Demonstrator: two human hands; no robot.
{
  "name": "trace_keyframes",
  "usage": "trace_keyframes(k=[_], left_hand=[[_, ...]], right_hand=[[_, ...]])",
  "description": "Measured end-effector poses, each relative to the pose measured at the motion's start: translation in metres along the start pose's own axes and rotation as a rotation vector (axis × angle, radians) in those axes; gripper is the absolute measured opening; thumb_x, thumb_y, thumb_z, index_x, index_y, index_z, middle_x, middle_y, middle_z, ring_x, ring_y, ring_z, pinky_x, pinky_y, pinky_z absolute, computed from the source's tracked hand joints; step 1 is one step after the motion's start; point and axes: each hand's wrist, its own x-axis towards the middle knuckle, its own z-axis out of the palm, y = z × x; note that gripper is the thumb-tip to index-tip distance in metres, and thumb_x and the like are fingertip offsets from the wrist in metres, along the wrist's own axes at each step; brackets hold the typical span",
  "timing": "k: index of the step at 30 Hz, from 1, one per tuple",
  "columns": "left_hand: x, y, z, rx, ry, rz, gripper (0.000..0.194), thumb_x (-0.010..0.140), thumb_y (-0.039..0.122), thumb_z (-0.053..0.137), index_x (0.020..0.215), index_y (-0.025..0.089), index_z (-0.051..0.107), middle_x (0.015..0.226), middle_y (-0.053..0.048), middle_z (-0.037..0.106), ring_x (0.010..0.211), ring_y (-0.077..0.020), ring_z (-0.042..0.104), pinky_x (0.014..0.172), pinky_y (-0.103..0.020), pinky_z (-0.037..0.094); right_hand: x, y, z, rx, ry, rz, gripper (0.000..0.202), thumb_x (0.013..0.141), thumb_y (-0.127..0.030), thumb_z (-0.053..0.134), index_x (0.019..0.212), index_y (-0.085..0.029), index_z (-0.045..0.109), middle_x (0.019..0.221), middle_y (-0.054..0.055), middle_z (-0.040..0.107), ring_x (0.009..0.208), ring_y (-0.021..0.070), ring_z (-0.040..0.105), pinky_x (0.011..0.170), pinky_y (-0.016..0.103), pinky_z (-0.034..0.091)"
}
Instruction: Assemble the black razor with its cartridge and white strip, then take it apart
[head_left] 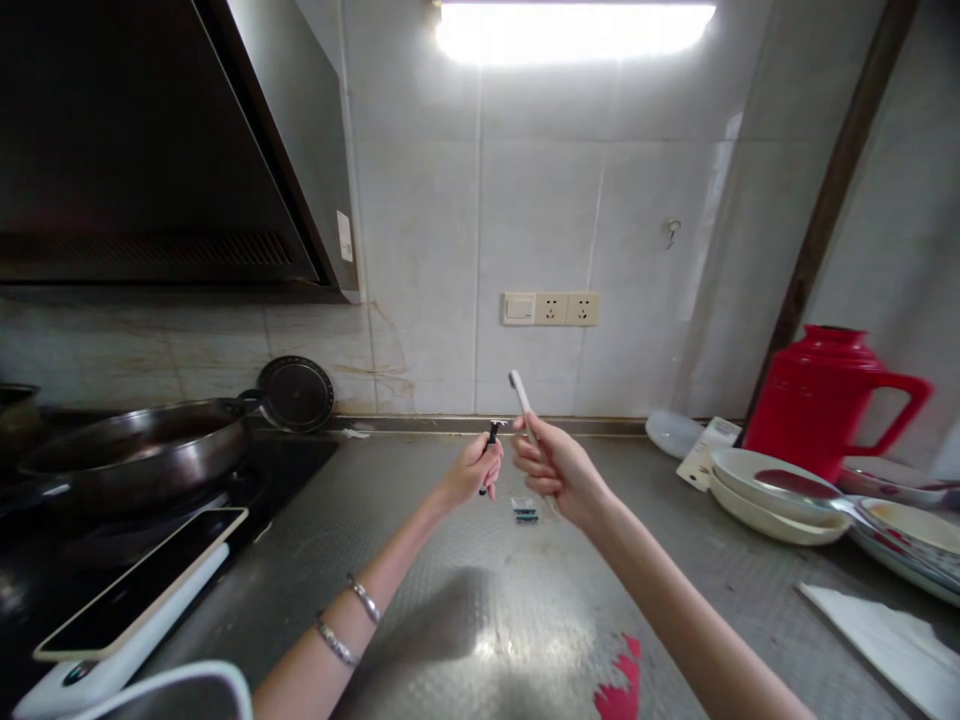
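Note:
My left hand is closed around the black handle of what looks like a small razor, its pale, T-shaped head pointing up. Close beside it on the right, my right hand grips a white toothbrush. The brush's dark-bristled head is uppermost and turned toward the left; its lower handle is hidden in my fingers. Both hands are raised over the metal counter, and the razor and toothbrush are apart. Below them on the counter lies a small clear-and-teal piece, too small to identify.
At left, a steel pan sits on the black stove, with a phone on a white stand in front. To the right are a red thermos, stacked plates and a white paper sheet. A range hood overhangs the stove.

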Motion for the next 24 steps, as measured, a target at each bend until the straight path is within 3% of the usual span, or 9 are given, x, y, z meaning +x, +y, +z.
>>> trace_keyframes(k=[3, 7, 13, 19, 24], left_hand=[[0.001, -0.003, -0.001, 0.017, 0.049, 0.017, 0.032, 0.081, 0.05, 0.044, 0.083, 0.019, 0.039, 0.051, 0.011, 0.029, 0.036, -0.0039, 0.028, 0.033, -0.017, 0.037], [0.001, -0.011, -0.002, 0.063, 0.071, 0.057, 0.031, 0.083, 0.049, 0.042, 0.079, 0.019, 0.038, 0.051, 0.01, 0.033, 0.034, -0.0033, 0.028, 0.03, -0.015, 0.031], [-0.002, -0.009, 0.004, 0.085, 0.062, 0.034, 0.031, 0.083, 0.049, 0.042, 0.081, 0.019, 0.039, 0.054, 0.009, 0.036, 0.034, -0.0024, 0.028, 0.031, -0.015, 0.03], [-0.003, -0.005, 0.003, 0.088, 0.104, 0.044, 0.033, 0.081, 0.052, 0.044, 0.077, 0.02, 0.037, 0.048, 0.011, 0.035, 0.032, -0.0032, 0.029, 0.031, -0.015, 0.025], [-0.002, -0.004, 0.004, 0.083, 0.112, 0.054, 0.031, 0.081, 0.05, 0.044, 0.079, 0.019, 0.04, 0.047, 0.011, 0.037, 0.032, -0.0036, 0.029, 0.032, -0.017, 0.023]], right_hand=[[-0.01, 0.022, 0.009, 0.076, -0.028, 0.087, 0.029, 0.074, -0.045, 0.06, 0.075, -0.02, 0.046, 0.048, -0.011, 0.024, 0.038, 0.0024, 0.005, 0.029, 0.012, 0.004], [-0.025, 0.042, 0.011, 0.107, 0.03, 0.142, 0.035, 0.074, -0.049, 0.059, 0.07, -0.019, 0.043, 0.046, -0.011, 0.022, 0.038, 0.0021, 0.005, 0.03, 0.012, 0.004], [-0.028, 0.031, 0.017, 0.164, 0.055, 0.102, 0.035, 0.072, -0.046, 0.062, 0.068, -0.019, 0.04, 0.045, -0.012, 0.019, 0.038, 0.0019, 0.004, 0.03, 0.012, 0.003], [-0.036, 0.052, 0.024, 0.138, 0.114, 0.127, 0.035, 0.075, -0.049, 0.058, 0.068, -0.019, 0.041, 0.045, -0.012, 0.019, 0.038, 0.0019, 0.006, 0.031, 0.012, 0.004], [-0.032, 0.05, 0.027, 0.133, 0.111, 0.094, 0.041, 0.075, -0.05, 0.057, 0.061, -0.019, 0.035, 0.045, -0.012, 0.018, 0.038, 0.0018, 0.006, 0.031, 0.013, 0.004]])
